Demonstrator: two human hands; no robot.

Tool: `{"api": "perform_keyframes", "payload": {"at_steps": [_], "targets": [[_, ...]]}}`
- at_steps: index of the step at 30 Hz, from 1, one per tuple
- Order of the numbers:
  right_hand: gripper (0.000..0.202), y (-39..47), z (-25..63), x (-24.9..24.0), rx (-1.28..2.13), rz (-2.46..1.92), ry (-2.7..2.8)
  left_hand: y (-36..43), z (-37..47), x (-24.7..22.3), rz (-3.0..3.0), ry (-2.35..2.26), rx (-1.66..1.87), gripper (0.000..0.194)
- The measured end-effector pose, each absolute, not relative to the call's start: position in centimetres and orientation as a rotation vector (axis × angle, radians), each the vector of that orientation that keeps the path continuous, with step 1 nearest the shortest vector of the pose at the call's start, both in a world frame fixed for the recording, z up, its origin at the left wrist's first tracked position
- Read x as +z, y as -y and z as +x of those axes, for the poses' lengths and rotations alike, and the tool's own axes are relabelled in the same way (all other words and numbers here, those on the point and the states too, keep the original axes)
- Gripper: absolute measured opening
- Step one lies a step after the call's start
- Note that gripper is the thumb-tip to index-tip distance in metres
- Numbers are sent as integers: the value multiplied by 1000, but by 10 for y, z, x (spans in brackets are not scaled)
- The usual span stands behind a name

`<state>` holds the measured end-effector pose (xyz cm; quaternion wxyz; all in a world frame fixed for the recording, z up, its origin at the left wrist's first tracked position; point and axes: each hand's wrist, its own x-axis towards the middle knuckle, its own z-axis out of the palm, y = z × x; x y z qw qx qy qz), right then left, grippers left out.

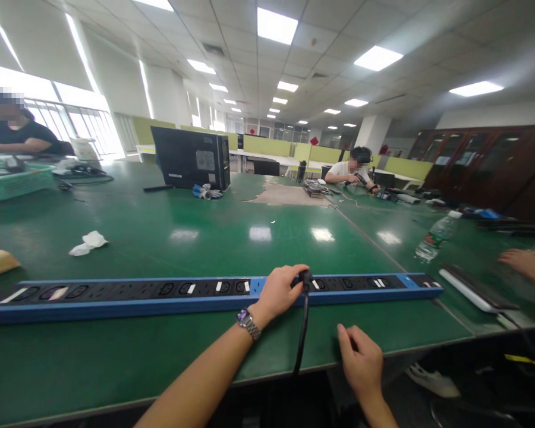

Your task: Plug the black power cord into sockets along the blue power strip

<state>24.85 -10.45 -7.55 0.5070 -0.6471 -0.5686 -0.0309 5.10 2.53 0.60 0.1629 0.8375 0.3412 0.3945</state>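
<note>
A long blue and black power strip (160,309) lies across the green table near its front edge, with rows of sockets and several white labels along its top. My left hand (276,290), with a metal-banded watch on the wrist, reaches over the strip right of its middle. Its fingers are closed around a black power plug (307,278) at the sockets; whether the plug is fully seated I cannot tell. The plug's black cord (302,339) hangs over the front edge. My right hand (361,359) is loosely curled near that edge, right of the cord, with nothing visible in it.
A water bottle (434,238) and a dark, white-edged device (472,290) are at right, near another person's hand (526,261). Crumpled tissue (89,242) lies at left. Farther back are a black computer case (189,157), gloves (206,192), a green basket (18,183) and two people.
</note>
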Motion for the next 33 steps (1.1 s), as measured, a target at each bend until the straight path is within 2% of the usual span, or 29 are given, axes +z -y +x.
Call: {"api": "perform_keyframes", "payload": {"at_steps": [4,7,12,20,26,33], "targets": [[45,83,243,-33,455,-1540,1138,-25,48,0,2391,-956,1106,40],[52,53,226,5,648,-1575,1353,-22,48,0,2448,-935,1017,43],[34,13,212,35,429,-1799,1784,-17,35,2,2579,-1106,843,63],[33,-2,229,53,391,-1877,2002,-18,-34,10,2605,-1590,496,72],[27,-7,220,57,318,-1952,2070,-16,-38,11,2626,-1672,458,70],[23,3,206,41,388,-1992,2010,-14,-34,11,2629,-1701,461,66]]}}
